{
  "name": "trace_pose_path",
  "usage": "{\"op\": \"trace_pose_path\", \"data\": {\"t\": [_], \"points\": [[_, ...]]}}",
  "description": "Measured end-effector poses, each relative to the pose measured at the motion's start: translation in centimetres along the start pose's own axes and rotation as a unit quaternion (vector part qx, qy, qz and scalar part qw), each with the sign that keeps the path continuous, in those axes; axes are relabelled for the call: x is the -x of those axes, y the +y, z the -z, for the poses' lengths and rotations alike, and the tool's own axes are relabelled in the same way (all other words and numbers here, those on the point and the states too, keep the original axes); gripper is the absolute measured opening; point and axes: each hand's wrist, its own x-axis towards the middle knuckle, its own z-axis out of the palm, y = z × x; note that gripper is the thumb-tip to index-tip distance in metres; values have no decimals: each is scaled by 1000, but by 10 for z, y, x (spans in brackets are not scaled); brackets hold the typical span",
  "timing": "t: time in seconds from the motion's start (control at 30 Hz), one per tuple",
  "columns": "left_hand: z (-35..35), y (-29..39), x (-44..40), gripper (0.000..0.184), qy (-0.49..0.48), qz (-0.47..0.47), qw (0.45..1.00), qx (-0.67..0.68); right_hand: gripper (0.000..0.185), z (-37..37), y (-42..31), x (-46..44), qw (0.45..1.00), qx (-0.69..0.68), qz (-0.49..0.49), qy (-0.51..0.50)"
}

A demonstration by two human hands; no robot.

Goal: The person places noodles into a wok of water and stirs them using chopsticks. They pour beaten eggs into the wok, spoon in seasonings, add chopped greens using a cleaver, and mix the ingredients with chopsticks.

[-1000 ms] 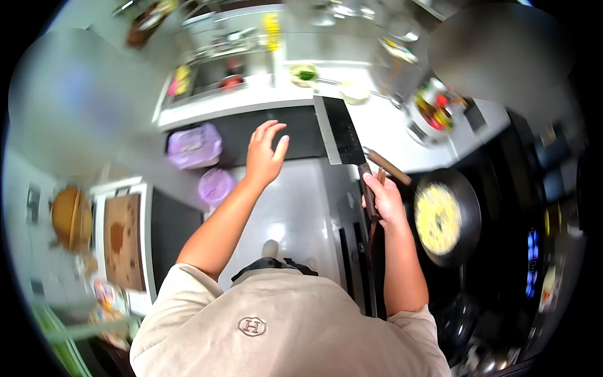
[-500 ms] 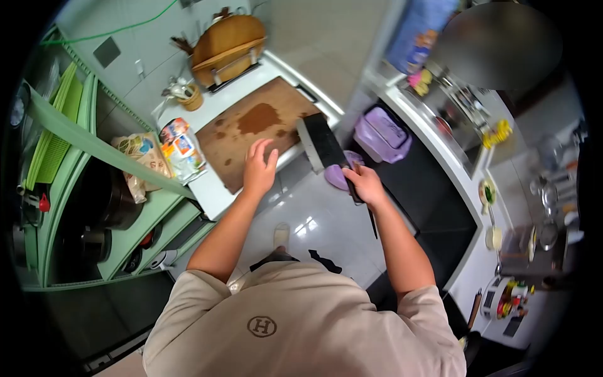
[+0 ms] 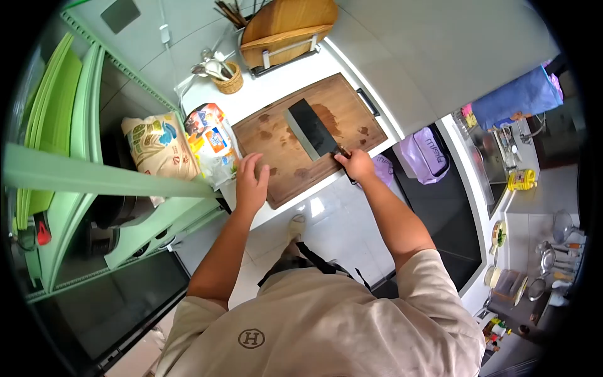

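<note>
My right hand (image 3: pixel 357 166) is wrapped round the handle of a cleaver (image 3: pixel 309 131). The broad dark blade, with a paler strip along its edge, is over the wooden cutting board (image 3: pixel 279 151); whether it touches the wood I cannot tell. Dark wet patches mark the board, which lies on a white counter. At the board's near left corner is my left hand (image 3: pixel 252 185), fingers apart and holding nothing. Just beyond that hand stands a colourful plastic package (image 3: pixel 212 141).
Green shelving (image 3: pixel 113 169) rises on the left, with a beige bag (image 3: pixel 160 147) by it. A utensil basket (image 3: pixel 228 80) and a round wooden board (image 3: pixel 286 31) stand at the back. Right of the counter hangs a purple-lined bin (image 3: pixel 424 156).
My right hand has brought the cleaver from beyond the counter's edge to over the cutting board. The view has turned and come closer to the counter. My left hand stays open.
</note>
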Motion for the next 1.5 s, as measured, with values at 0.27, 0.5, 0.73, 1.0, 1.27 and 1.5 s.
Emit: {"op": "trace_pose_path", "data": {"t": [0.27, 0.5, 0.73, 1.0, 1.27, 1.5], "points": [[-51, 82, -37, 31, -79, -75, 990, 88, 24, 40, 31, 31, 968, -92, 114, 205], [-162, 235, 17, 32, -265, -235, 920, 165, 35, 154, 193, 205, 742, -420, -41, 521], [-254, 413, 216, 34, -494, -387, 734, 260, 42, 133, 341, 525, 536, -437, -179, 700], [-269, 538, 475, 37, -640, -509, 482, 314, 28, 36, 369, 778, 345, -294, -243, 858], [-333, 613, 597, 46, -616, -635, 334, 327, 26, -28, 387, 894, 255, -258, -441, 821], [-421, 652, 637, 58, -670, -637, 332, 190, 23, -21, 481, 896, 238, -257, -513, 784]]}}
